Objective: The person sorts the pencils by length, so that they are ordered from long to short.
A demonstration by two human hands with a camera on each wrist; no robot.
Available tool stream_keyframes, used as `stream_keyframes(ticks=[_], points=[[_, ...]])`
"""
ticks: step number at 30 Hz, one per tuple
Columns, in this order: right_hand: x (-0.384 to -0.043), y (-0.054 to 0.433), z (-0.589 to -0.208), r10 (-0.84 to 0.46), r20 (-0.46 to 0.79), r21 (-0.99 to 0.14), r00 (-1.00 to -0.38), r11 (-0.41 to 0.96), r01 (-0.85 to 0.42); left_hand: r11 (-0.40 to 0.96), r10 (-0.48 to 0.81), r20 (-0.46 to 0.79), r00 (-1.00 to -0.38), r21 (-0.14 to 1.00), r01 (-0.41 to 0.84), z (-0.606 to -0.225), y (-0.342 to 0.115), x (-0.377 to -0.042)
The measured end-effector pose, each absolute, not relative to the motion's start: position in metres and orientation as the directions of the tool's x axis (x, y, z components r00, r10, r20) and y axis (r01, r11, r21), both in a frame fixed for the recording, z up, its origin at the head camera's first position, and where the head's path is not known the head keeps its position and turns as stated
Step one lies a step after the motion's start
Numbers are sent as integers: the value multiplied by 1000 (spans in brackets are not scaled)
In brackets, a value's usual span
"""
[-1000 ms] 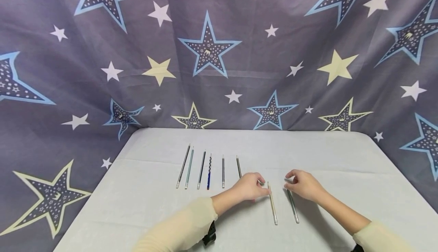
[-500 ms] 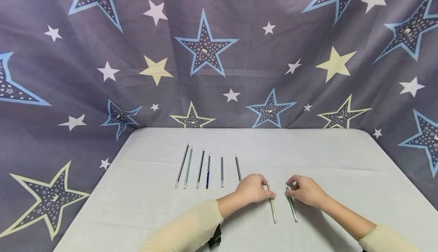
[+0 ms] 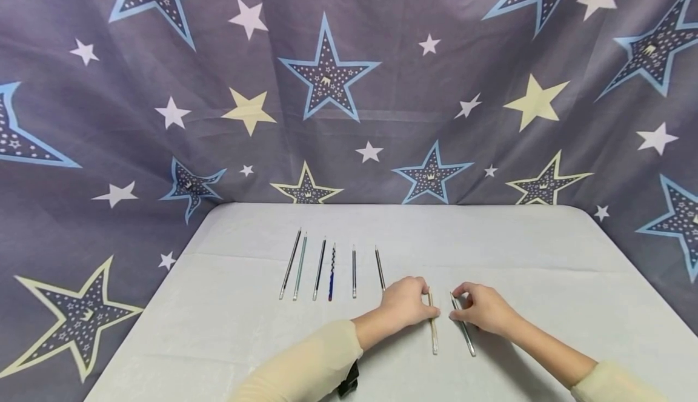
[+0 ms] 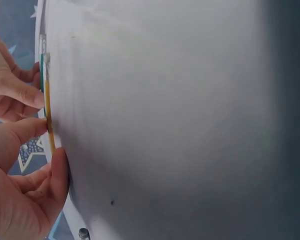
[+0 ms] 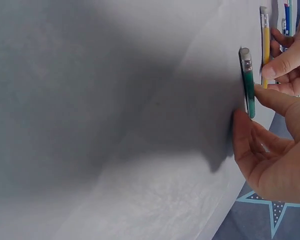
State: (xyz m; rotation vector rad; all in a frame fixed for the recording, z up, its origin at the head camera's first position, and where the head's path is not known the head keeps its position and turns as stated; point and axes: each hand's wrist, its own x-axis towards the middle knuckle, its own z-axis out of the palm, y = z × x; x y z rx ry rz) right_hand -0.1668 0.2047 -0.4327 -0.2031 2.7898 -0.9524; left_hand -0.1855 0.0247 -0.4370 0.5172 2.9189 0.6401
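In the head view my left hand (image 3: 406,302) pinches the upper part of a yellow pencil (image 3: 434,336) between thumb and fingers. The pencil lies on the white table, eraser end toward me. To its right, my right hand (image 3: 484,308) holds a green pencil (image 3: 466,336) near its tip, eraser end also toward me and slanting right. In the right wrist view, thumb and fingers lie on either side of the green pencil (image 5: 249,85), whose white eraser shows. The left wrist view shows the yellow pencil (image 4: 48,95) between the left thumb and fingers.
Several pencils lie in a spaced row to the left: a teal pencil (image 3: 300,267), a blue patterned pencil (image 3: 331,274) and dark ones among them. One dark pencil (image 3: 379,267) is partly covered by the left hand. A star-printed curtain (image 3: 349,87) hangs behind the white table (image 3: 218,329).
My left hand has moved slightly right and closed on the yellow pencil, which now lies straighter. My right hand has come down onto the green pencil, whose tip has shifted left.
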Motion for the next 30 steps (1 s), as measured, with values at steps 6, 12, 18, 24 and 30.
stream_keyframes(ticks=[6,12,18,24,30], points=[[-165,203,-434,-177,-130,-639,-976,767,-54,797,345,-67,-936,548,254,-436,23,-186],[-164,204,-435,-180,-151,-673,-972,739,-33,717,326,-121,-938,678,161,-437,22,-183],[-165,207,-433,-201,-170,-712,-965,702,-21,571,330,-160,-930,818,62,-441,15,-185],[-165,209,-431,-190,-184,-720,-964,694,0,421,316,-180,-932,907,-32,-447,8,-188],[-166,212,-431,-171,-184,-709,-968,705,10,355,302,-189,-934,932,-74,-449,6,-188]])
